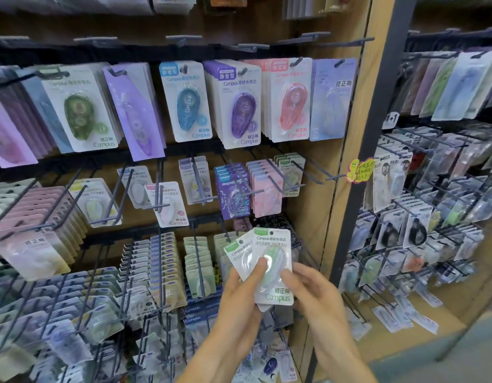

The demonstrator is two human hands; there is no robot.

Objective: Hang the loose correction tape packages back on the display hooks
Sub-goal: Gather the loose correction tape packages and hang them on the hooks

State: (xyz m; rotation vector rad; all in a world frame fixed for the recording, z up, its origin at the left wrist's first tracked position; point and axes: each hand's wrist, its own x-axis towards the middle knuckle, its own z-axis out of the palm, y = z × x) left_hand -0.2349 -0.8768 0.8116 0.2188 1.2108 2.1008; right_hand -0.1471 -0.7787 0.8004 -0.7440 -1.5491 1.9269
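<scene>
both hands were low in front of the rack: left hand (240, 295) gripped green packages (269, 268) (a fanned stack), thumb on the blister, long axis upright, hang holes up; right hand (312, 293) fingers curled on their right edge. front card read "campus".

Two hands (278, 297) grip two green correction tape packages (269, 261) (fanned); hung packages too many to count.
</scene>
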